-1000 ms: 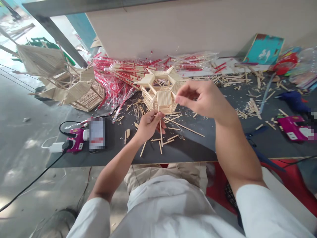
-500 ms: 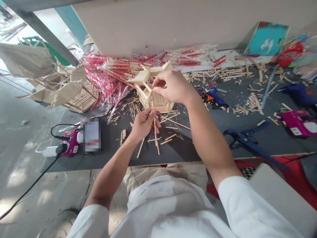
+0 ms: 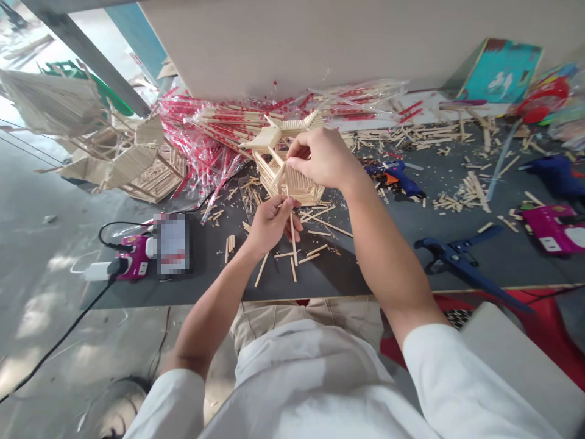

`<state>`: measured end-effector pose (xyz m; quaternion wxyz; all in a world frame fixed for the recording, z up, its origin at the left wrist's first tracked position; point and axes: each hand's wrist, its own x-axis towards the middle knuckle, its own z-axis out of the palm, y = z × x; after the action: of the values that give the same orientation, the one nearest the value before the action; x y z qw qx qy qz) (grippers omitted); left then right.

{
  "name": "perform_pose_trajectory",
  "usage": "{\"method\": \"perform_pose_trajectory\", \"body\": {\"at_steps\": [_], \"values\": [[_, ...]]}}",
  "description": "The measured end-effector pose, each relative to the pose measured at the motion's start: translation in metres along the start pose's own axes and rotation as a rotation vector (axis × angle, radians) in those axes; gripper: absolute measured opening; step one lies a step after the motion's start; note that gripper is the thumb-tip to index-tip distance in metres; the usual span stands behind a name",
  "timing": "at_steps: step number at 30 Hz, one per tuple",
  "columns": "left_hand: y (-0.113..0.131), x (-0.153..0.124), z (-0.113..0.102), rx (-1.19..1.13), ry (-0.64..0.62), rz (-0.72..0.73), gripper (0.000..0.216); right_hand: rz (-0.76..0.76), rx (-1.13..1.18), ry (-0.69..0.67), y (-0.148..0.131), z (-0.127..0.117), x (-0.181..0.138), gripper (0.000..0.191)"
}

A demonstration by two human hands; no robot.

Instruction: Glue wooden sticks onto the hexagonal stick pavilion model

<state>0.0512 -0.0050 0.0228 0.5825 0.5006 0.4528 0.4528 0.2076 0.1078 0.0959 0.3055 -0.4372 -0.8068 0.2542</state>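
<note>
A small pavilion model (image 3: 292, 177) built of pale wooden sticks stands on the dark table (image 3: 365, 268), just beyond my hands. My left hand (image 3: 270, 224) is closed in a pinch round a few thin wooden sticks (image 3: 292, 235) that hang down from its fingers. My right hand (image 3: 320, 160) is over the model, thumb and fingers pinched at its near upper edge; what they pinch is too small to make out. Loose cut sticks (image 3: 315, 250) lie on the table below both hands.
Red-and-clear packs of sticks (image 3: 214, 137) pile behind the model. More stick structures (image 3: 128, 164) sit at the left. A pink device with cable (image 3: 132, 262) lies at the left edge. Blue cutters (image 3: 457, 259), a blue glue gun (image 3: 397, 177) and a pink box (image 3: 551, 225) lie right.
My right hand moved left from the open air onto the model's near upper edge. My left hand stayed below the model with its sticks, shifting only slightly.
</note>
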Motion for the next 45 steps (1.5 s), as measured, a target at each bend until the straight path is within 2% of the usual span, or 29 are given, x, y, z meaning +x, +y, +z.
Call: {"method": "perform_pose_trajectory", "body": {"at_steps": [4,13,19,29,36,45], "values": [[-0.002,-0.001,0.001,0.036,0.008,0.003,0.053,-0.002,0.022,-0.007,0.001,0.0,0.0,0.011],[0.004,-0.003,0.002,0.049,0.041,0.003,0.054,0.019,0.043,-0.014,0.003,0.001,-0.001,0.006],[0.003,-0.003,0.003,0.039,0.007,-0.003,0.054,0.018,0.063,-0.014,0.004,0.001,-0.001,0.01],[0.004,-0.002,0.002,0.047,0.023,0.018,0.053,0.047,-0.022,-0.012,-0.003,-0.002,-0.002,0.01],[0.006,-0.005,0.001,0.054,0.037,0.016,0.053,0.065,-0.117,-0.053,-0.01,-0.007,-0.004,0.018],[0.004,-0.007,0.001,0.066,0.052,-0.009,0.053,0.067,-0.098,-0.048,-0.008,-0.006,-0.004,0.019]]}}
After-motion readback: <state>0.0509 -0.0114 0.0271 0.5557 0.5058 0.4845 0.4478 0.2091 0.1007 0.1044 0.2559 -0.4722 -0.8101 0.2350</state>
